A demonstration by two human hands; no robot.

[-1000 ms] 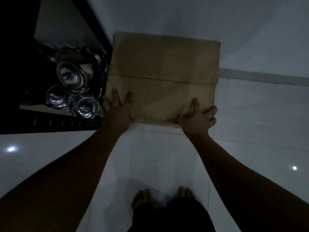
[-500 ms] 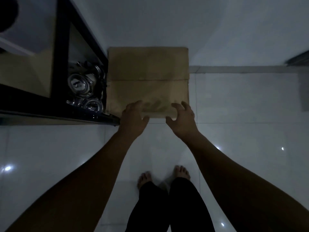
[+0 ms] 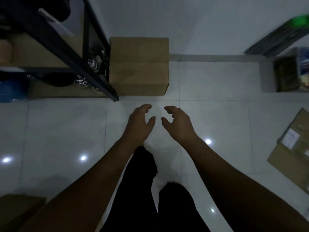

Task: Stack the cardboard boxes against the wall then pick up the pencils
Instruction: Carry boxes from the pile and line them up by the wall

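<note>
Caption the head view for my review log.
Empty left hand and right hand hover near the cardboard box against the wall.

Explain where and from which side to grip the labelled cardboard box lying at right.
Probably opposite side edges of the labelled box, left hand and right hand one each, coming from its near corner: it lies flat, skewed, too wide for one hand.

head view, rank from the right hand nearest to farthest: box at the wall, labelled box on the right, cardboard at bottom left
From the right hand:
1. box at the wall, just ahead and slightly left.
2. labelled box, on the floor to the right.
3. cardboard, bottom left corner.
</note>
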